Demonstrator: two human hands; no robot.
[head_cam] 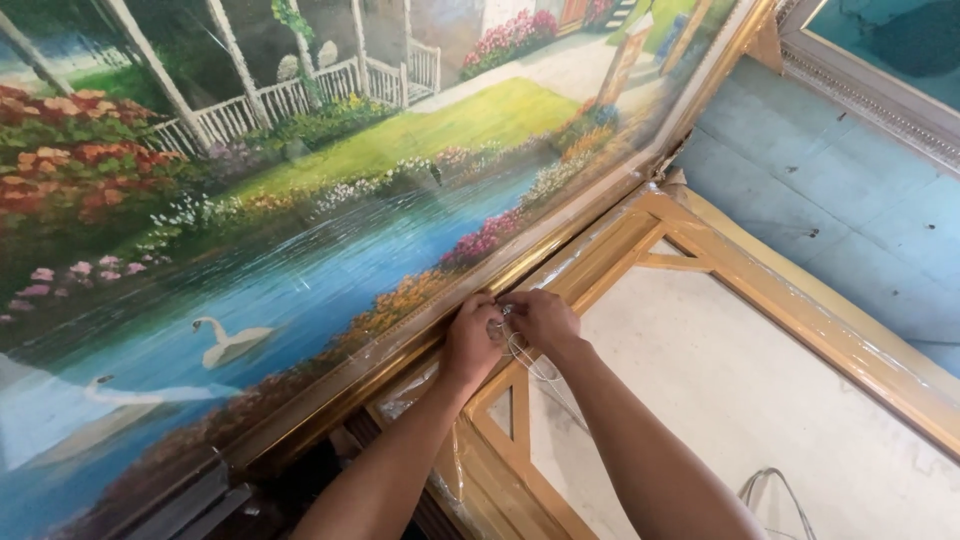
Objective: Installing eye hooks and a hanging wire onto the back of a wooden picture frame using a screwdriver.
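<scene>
At the top rail of the wooden frame (600,262), beside the landscape painting (300,200), the left hand (472,340) and right hand (540,318) pinch a thin wire (530,362) in a closed grip. The wire seems unfastened yet; its slack hangs loose below.

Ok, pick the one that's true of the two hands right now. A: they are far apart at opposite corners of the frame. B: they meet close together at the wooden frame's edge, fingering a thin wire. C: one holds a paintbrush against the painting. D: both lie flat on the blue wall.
B: the left hand and right hand meet at the wooden frame, pinching a thin wire beside the painting.
</scene>
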